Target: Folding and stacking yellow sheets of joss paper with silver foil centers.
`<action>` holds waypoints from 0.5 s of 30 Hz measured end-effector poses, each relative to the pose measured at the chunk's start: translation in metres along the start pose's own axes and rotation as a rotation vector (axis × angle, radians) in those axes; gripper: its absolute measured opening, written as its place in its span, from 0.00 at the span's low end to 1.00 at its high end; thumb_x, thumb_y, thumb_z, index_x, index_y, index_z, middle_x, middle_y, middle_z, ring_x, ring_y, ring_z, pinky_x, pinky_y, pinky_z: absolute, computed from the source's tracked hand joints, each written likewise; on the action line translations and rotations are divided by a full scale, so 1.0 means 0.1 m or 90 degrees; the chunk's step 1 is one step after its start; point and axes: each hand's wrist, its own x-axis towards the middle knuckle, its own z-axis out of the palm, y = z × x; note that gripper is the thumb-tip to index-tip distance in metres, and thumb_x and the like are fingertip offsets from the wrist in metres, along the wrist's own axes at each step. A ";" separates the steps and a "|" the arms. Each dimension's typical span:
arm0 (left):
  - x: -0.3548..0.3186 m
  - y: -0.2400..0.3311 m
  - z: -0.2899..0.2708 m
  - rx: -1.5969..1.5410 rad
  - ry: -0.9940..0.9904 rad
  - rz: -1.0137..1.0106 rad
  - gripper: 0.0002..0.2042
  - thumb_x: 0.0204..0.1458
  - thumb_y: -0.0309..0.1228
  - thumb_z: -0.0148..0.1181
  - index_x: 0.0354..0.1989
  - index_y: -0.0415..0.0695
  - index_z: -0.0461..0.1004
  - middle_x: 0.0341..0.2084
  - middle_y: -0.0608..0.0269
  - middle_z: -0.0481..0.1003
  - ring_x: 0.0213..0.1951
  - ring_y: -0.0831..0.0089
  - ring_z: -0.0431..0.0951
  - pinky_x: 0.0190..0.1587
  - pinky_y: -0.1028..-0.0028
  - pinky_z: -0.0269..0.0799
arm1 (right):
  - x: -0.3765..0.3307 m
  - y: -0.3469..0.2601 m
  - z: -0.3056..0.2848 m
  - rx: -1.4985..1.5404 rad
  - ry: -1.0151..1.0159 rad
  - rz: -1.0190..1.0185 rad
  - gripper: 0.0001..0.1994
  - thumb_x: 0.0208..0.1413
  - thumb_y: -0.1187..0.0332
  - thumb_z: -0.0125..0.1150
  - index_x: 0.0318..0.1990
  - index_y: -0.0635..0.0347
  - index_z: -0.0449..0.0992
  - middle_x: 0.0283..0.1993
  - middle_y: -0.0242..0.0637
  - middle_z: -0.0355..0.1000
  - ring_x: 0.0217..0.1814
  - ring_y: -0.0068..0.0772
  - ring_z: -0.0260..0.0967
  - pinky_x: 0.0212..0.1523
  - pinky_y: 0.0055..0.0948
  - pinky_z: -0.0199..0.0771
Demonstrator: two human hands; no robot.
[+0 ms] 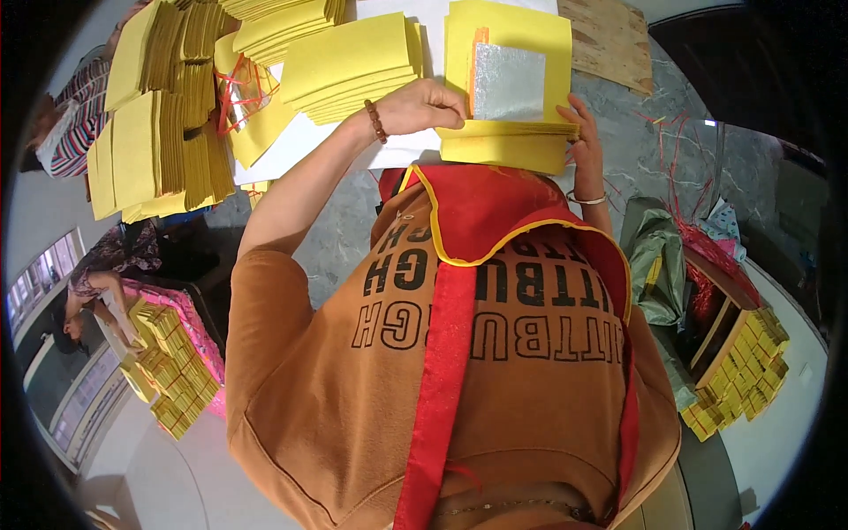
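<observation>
In front of me lies a stack of yellow paper sheets (508,25), the top one with a silver foil square (510,82) and an orange strip beside it. Its near part is raised in a thick folded band (503,148) across the front. My left hand (426,106), a brown bead bracelet on its wrist, is closed with fingertips pinching the band's left end. My right hand (585,146), wearing a pale bangle, grips the band's right end with curved fingers. What is under the band is hidden.
Stacked yellow paper (353,66) lies to the left, with taller piles (132,146) and red ties (237,93) beyond. A plywood board (609,44) is at far right. Tied yellow bundles (738,371) sit low right; other bundles (177,362) and people (110,274) are at left.
</observation>
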 end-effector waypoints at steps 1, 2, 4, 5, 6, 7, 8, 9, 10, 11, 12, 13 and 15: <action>0.00 0.01 0.00 0.008 0.000 0.000 0.07 0.48 0.27 0.53 0.27 0.37 0.74 0.19 0.72 0.70 0.25 0.87 0.66 0.31 0.82 0.62 | 0.01 0.02 -0.02 -0.063 -0.002 -0.043 0.21 0.53 0.54 0.44 0.51 0.55 0.70 0.61 0.41 0.55 0.63 0.39 0.51 0.60 0.36 0.51; 0.00 0.03 0.00 0.007 -0.001 -0.001 0.07 0.48 0.27 0.53 0.27 0.37 0.74 0.19 0.72 0.70 0.25 0.87 0.66 0.31 0.82 0.62 | 0.01 0.04 -0.03 -0.063 -0.002 -0.041 0.21 0.53 0.54 0.44 0.51 0.55 0.70 0.61 0.41 0.55 0.63 0.39 0.51 0.60 0.36 0.51; 0.00 0.04 0.00 0.038 -0.006 -0.001 0.06 0.48 0.27 0.52 0.27 0.37 0.73 0.19 0.72 0.69 0.25 0.87 0.66 0.31 0.82 0.62 | 0.01 0.05 -0.02 -0.008 0.005 -0.019 0.20 0.52 0.58 0.48 0.50 0.56 0.70 0.60 0.41 0.56 0.63 0.38 0.52 0.59 0.35 0.54; 0.00 0.03 0.01 0.037 -0.006 -0.002 0.06 0.48 0.27 0.52 0.27 0.37 0.73 0.19 0.72 0.69 0.25 0.87 0.66 0.31 0.82 0.62 | 0.00 0.04 -0.02 -0.008 0.004 -0.018 0.20 0.52 0.58 0.48 0.50 0.56 0.70 0.60 0.41 0.56 0.63 0.38 0.52 0.59 0.35 0.54; 0.00 0.00 0.01 0.031 -0.001 -0.006 0.06 0.48 0.27 0.53 0.27 0.37 0.73 0.19 0.73 0.70 0.25 0.87 0.66 0.31 0.82 0.63 | 0.00 -0.02 0.00 0.036 0.009 0.037 0.19 0.50 0.61 0.52 0.49 0.56 0.70 0.60 0.41 0.57 0.62 0.38 0.53 0.58 0.35 0.55; 0.00 -0.02 0.01 0.024 0.003 -0.010 0.06 0.48 0.27 0.53 0.27 0.36 0.73 0.20 0.73 0.70 0.26 0.87 0.66 0.31 0.82 0.63 | 0.00 -0.05 0.03 0.080 0.013 0.091 0.18 0.49 0.65 0.56 0.49 0.57 0.71 0.59 0.41 0.57 0.62 0.38 0.53 0.57 0.35 0.57; -0.01 -0.03 0.01 0.024 0.005 -0.011 0.06 0.48 0.27 0.53 0.27 0.36 0.73 0.20 0.73 0.70 0.26 0.87 0.66 0.31 0.82 0.63 | 0.01 -0.05 0.04 0.082 0.011 0.091 0.18 0.49 0.65 0.56 0.49 0.57 0.71 0.59 0.41 0.57 0.62 0.38 0.53 0.57 0.35 0.57; -0.01 -0.04 0.02 0.011 0.013 -0.005 0.07 0.48 0.28 0.54 0.28 0.37 0.74 0.20 0.73 0.70 0.26 0.87 0.66 0.31 0.82 0.63 | 0.02 -0.05 0.04 -0.084 0.003 0.014 0.18 0.46 0.69 0.58 0.48 0.58 0.71 0.58 0.40 0.58 0.61 0.37 0.55 0.56 0.34 0.59; -0.01 -0.03 0.02 -0.003 0.021 0.001 0.07 0.48 0.29 0.55 0.29 0.37 0.74 0.20 0.73 0.70 0.25 0.87 0.66 0.31 0.82 0.64 | 0.03 -0.04 0.03 -0.250 -0.007 -0.064 0.19 0.44 0.73 0.60 0.47 0.58 0.70 0.57 0.39 0.60 0.60 0.36 0.56 0.54 0.33 0.61; -0.03 -0.02 0.02 -0.003 0.021 0.002 0.07 0.48 0.29 0.55 0.29 0.37 0.74 0.20 0.73 0.70 0.25 0.87 0.66 0.31 0.82 0.64 | 0.04 0.01 0.03 -0.251 -0.007 -0.064 0.19 0.44 0.73 0.60 0.47 0.58 0.70 0.57 0.39 0.60 0.60 0.36 0.56 0.54 0.33 0.61; -0.06 0.04 0.03 0.025 0.027 -0.015 0.09 0.47 0.31 0.58 0.33 0.38 0.74 0.24 0.70 0.72 0.28 0.83 0.68 0.34 0.81 0.64 | 0.06 0.06 0.02 -0.256 0.013 -0.080 0.18 0.43 0.74 0.61 0.45 0.59 0.71 0.56 0.38 0.61 0.58 0.35 0.58 0.53 0.32 0.62; -0.09 0.09 0.04 0.053 0.034 -0.032 0.12 0.46 0.32 0.61 0.37 0.40 0.74 0.27 0.67 0.74 0.31 0.80 0.70 0.36 0.80 0.65 | 0.07 0.10 0.02 -0.261 0.033 -0.096 0.17 0.42 0.76 0.62 0.43 0.60 0.72 0.55 0.38 0.62 0.57 0.34 0.59 0.52 0.31 0.63; -0.14 0.12 0.07 0.193 0.110 0.136 0.14 0.46 0.36 0.61 0.39 0.42 0.74 0.32 0.64 0.74 0.35 0.75 0.71 0.39 0.77 0.66 | 0.05 0.11 0.05 -0.112 0.046 0.024 0.14 0.43 0.76 0.61 0.41 0.59 0.73 0.54 0.38 0.62 0.56 0.34 0.60 0.52 0.30 0.63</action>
